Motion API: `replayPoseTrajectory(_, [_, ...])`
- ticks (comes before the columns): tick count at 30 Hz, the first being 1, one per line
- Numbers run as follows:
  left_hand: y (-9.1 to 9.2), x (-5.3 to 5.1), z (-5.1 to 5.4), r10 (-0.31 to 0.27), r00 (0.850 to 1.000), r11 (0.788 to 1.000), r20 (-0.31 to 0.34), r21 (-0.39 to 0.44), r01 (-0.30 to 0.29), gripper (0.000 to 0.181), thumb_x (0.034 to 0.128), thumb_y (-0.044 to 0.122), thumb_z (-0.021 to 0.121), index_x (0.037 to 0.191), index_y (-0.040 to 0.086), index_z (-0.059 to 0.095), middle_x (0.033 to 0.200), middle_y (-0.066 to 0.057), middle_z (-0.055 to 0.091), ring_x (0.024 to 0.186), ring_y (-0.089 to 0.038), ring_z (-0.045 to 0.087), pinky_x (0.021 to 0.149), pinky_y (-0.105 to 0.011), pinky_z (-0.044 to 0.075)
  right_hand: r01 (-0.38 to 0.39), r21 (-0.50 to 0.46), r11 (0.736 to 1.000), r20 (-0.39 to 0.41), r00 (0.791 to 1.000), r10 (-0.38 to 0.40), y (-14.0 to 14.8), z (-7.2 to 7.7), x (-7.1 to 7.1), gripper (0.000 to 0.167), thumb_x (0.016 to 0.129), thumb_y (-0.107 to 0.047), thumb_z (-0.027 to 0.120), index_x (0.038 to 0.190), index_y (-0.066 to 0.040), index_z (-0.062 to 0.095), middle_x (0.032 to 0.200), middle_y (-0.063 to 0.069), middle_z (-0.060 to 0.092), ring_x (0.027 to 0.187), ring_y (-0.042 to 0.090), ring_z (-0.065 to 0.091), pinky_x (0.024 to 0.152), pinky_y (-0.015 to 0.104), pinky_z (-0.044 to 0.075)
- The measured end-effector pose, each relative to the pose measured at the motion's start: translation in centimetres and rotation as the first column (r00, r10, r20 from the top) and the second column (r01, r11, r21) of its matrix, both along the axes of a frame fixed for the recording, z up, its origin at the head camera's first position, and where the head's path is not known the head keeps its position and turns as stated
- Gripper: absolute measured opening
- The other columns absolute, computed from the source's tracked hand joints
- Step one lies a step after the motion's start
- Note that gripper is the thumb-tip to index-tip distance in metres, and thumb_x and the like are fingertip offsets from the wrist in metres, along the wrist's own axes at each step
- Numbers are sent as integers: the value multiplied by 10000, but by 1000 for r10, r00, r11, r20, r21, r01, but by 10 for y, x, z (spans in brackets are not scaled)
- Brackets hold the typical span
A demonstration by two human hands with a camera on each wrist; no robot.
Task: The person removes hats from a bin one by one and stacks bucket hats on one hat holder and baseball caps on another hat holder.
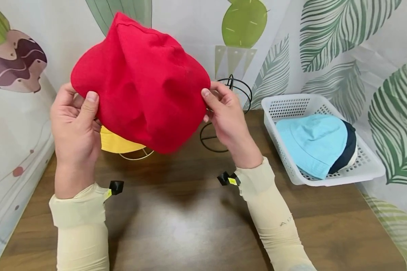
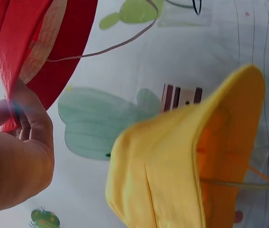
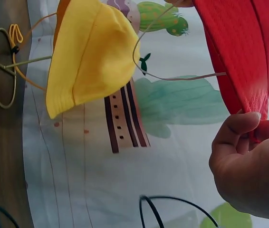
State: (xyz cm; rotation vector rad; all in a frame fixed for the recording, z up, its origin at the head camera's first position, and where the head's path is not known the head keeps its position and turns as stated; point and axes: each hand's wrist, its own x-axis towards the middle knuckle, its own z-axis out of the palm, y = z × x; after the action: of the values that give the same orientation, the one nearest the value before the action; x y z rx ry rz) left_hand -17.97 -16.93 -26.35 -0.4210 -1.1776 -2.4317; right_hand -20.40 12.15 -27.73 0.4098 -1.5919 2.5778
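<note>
Between both hands a red bucket hat (image 1: 149, 86) is held up above the table. My left hand (image 1: 75, 124) pinches its brim on the left, thumb on top. On the opposite side my right hand (image 1: 228, 116) pinches the brim between thumb and fingers. A thin cord hangs in a loop from the hat's inside in both wrist views. Behind and below it a yellow bucket hat (image 3: 89, 57) sits on a gold wire stand (image 3: 1, 66); the red hat hides most of it in the head view. Right of it stands a black wire stand (image 1: 213, 150), partly covered by my right hand.
A white plastic basket (image 1: 286, 165) stands on the right of the wooden table (image 1: 176, 237). In it lie a light blue bucket hat (image 1: 315, 139) and a dark hat (image 1: 347, 146), with something white beneath. Printed cloth (image 1: 186, 22) hangs behind and along the sides.
</note>
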Motion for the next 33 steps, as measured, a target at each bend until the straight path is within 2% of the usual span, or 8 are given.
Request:
replayPoseTrajectory(7, [-13,-11,-5,63,998,998,-4,-13,-63,386,945,-51,732,1298,-135,597,1153,-280,699,898,-329,735,771,-364,650,4,39,999,66,998,-7,-25,4,-20,80,1061,-67,628,1057,-95,702,851,66,627,612,192,491,534,246,426])
replayPoseTrajectory(11, [-18,-18,-9,64,998,997,15,34,-64,395,936,-54,743,1295,-136,599,1100,-283,711,884,-340,745,776,-385,650,-6,48,999,104,995,1,-35,4,-31,75,1064,-79,626,1077,-79,700,844,67,622,593,195,470,541,250,427])
replayPoseTrajectory(12, [-19,-20,-10,56,998,997,30,60,-58,397,927,-56,752,1288,-129,606,1087,-284,712,884,-348,745,779,-392,649,-8,50,999,116,993,3,-38,3,-34,78,1066,-84,623,1075,-81,701,843,64,620,593,192,470,540,249,426])
replayPoseTrajectory(19, [-30,-29,-19,93,991,993,99,65,-99,359,926,-28,769,1259,-89,648,977,-237,735,845,-329,756,757,-385,645,-32,55,998,178,984,21,-55,-5,-52,90,1077,-97,604,1061,-87,692,844,53,609,638,166,488,538,235,419])
replayPoseTrajectory(25, [-36,-35,-22,111,984,990,137,70,-122,346,924,-12,782,1242,-78,662,887,-201,720,776,-299,746,703,-348,649,-36,64,997,254,967,19,-70,-9,-63,87,1073,-123,621,1040,-93,696,833,63,600,646,160,489,531,227,423])
replayPoseTrajectory(33, [-45,-41,-28,98,969,990,225,78,-118,368,928,12,785,1273,-48,672,976,-183,743,815,-274,757,733,-339,648,-32,75,997,303,953,8,-83,-19,-71,91,1072,-116,624,1030,-82,697,804,68,594,624,160,490,522,226,434])
